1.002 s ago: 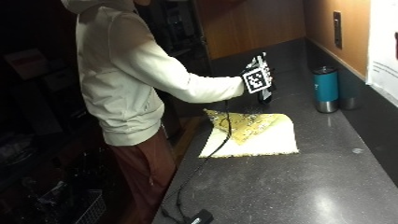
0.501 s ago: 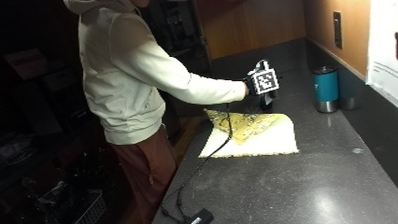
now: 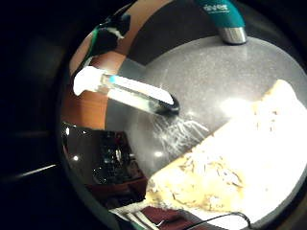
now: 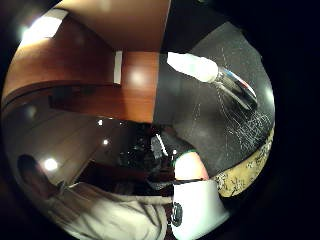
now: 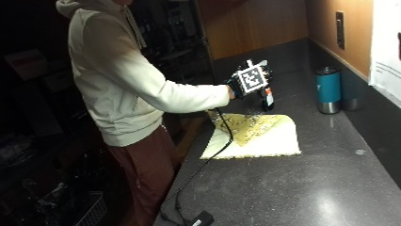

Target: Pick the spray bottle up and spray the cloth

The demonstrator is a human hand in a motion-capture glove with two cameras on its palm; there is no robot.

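The black-gloved right hand (image 5: 249, 81) held the slim clear spray bottle (image 3: 125, 91) lifted above the dark speckled tabletop (image 5: 294, 183), mist flying toward the yellow patterned cloth (image 5: 257, 135) — spraying looked underway.

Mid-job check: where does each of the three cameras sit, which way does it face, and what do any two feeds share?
Outside view: beside the counter, facing the person's gloved right hand by the spray bottle, above the cloth.
Little-finger palm view: looks from the palm at the spray bottle, cloth and teal tumbler; no hand shows.
Thumb palm view: shows bottle, cloth edge, the person's sleeve.
All three share bottle and cloth.
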